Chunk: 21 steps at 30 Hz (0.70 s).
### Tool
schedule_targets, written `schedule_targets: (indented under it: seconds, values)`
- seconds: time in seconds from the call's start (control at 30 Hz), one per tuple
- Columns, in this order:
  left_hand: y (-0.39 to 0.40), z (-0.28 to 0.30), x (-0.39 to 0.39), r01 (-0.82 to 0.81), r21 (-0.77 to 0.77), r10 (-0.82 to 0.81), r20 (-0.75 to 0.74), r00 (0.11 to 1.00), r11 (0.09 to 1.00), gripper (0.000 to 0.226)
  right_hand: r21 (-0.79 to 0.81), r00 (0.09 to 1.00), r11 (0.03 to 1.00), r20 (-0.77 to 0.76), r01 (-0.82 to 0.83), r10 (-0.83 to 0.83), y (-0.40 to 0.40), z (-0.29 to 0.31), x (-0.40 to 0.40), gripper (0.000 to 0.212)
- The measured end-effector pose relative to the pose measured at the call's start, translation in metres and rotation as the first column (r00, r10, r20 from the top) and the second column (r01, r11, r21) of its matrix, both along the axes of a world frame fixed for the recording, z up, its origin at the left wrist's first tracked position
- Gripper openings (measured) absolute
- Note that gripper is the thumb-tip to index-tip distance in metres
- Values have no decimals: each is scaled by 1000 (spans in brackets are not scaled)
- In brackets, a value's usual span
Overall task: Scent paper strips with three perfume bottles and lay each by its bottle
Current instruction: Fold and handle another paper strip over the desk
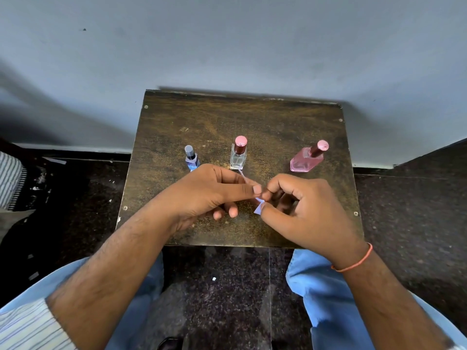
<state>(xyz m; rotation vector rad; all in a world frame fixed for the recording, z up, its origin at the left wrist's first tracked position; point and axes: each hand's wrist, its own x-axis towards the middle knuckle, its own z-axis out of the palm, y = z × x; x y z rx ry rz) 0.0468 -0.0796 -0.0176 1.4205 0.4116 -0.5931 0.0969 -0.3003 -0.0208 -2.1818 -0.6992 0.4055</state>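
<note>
Both hands, left hand (202, 190) and right hand (303, 205), pinch one paper strip (258, 209) together above table (252, 117) centre, probably separating it, bottles capped.

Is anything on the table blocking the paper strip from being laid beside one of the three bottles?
Nothing visible does. Both hands pinch the paper strip above the table; bare wood shows beside the blue bottle, clear bottle and pink bottle.

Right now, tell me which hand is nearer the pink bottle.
Right. The right hand sits just in front of the pink bottle, slightly to its left, pinching the paper strip. The left hand is farther off, in front of the clear bottle and blue bottle.
</note>
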Motion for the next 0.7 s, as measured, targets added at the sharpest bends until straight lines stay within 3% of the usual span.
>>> schedule_targets:
  seconds: [0.17, 0.3, 0.53, 0.7]
  values:
    - [3, 1, -1, -19, -2, 19, 17, 1000, 1000, 21, 10, 999, 1000, 30, 25, -26, 4, 0, -3, 16]
    - [5, 2, -1, -40, 14, 40, 49, 998, 999, 20, -43, 995, 998, 95, 47, -42, 10, -1, -7, 40]
    - [14, 2, 0, -102, 71, 97, 72, 993, 992, 20, 13, 999, 999, 39, 34, -34, 9, -4, -3, 26]
    - [19, 1, 1, -113, 67, 107, 87, 990, 991, 27, -1, 997, 999, 60, 42, -42, 11, -4, -4, 35]
